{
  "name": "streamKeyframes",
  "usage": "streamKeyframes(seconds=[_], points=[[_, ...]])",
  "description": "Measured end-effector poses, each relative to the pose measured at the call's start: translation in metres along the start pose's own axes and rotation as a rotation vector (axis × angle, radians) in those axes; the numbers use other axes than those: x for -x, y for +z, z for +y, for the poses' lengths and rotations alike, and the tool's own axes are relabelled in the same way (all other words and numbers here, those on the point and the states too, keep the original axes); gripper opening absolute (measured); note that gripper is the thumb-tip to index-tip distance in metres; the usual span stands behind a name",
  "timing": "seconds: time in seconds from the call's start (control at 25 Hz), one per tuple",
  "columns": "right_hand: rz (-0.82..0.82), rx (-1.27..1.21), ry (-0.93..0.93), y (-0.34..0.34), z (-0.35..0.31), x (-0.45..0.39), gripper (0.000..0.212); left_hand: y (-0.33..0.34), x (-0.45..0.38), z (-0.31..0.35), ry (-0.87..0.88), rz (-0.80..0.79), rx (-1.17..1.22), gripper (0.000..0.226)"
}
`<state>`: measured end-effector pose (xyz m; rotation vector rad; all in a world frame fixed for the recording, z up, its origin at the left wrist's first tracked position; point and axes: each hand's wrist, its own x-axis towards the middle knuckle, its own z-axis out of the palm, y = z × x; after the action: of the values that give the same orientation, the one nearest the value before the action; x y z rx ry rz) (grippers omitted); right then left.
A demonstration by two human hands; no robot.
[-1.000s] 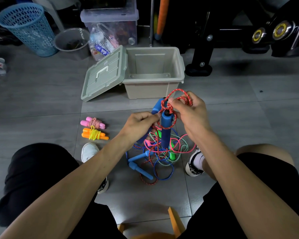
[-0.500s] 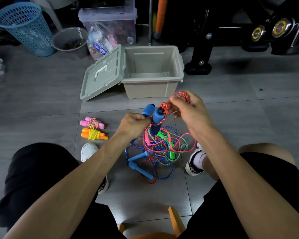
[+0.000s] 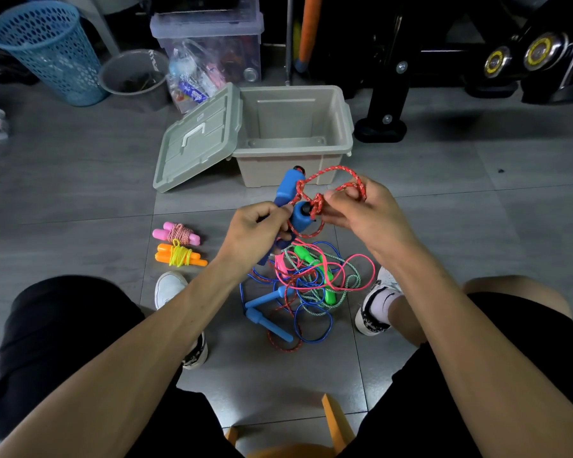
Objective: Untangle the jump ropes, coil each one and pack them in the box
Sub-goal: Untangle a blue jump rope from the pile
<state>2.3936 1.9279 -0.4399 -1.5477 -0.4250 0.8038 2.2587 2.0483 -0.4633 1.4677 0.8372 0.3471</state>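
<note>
While both hands work above the tangled pile [image 3: 306, 282], the red rope's knot sits just right of the left grip.
Left hand [image 3: 257, 231] clenches the two blue handles [image 3: 290, 201], long axis tilted up toward the open box [image 3: 293, 150]; right hand [image 3: 361, 213], nearer the knot, pinches the red rope [image 3: 331, 185].

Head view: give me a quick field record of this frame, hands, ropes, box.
left hand: grips the blue handles
right hand: pinches the red rope near its knot
coiled ropes: pink bundle and orange bundle, side by side on the floor, left of the tangle
tangle: pink, green, blue and red cords on the floor between the shoes
box: open, no rope visible inside
lid: leans against the box's left side
</note>
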Motion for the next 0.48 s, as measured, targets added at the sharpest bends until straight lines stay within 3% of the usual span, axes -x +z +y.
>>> streamKeyframes(seconds=[0.12, 0.32, 0.48], points=[[-0.030, 0.048, -0.005, 0.005, 0.001, 0.004, 0.033, 0.007, 0.005, -0.001, 0.006, -0.026, 0.046, 0.038], [-0.002, -0.033, -0.004, 0.009, -0.004, 0.006, 0.030, 0.012, 0.007, -0.006, -0.120, -0.052, 0.236, 0.042], [0.106, 0.263, -0.195, -0.003, -0.018, 0.007, 0.039, 0.011, 0.002, -0.010, -0.219, -0.033, 0.095, 0.039]])
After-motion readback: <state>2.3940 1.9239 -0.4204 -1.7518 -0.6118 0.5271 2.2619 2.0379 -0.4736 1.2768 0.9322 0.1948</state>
